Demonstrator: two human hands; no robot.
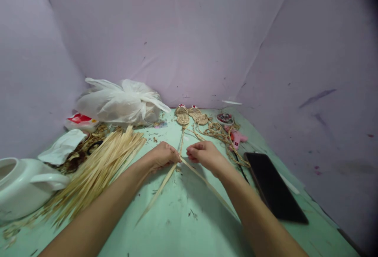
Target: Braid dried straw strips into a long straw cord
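The straw braid (181,143) lies in the middle of the green table (183,229). Two loose straw strips (161,189) come off its near end. The left hand (163,156) and the right hand (205,154) are both closed, pinching these strips where they meet the braid. Left of the braid lies a pile of straw (100,168), and further left a white pot (20,188); I cannot tell what is inside. Behind the braid are a tied plastic bag (118,105) and two tiny woven shoes (190,115). Right of it are a pink glue gun (236,135) and a black phone (273,186).
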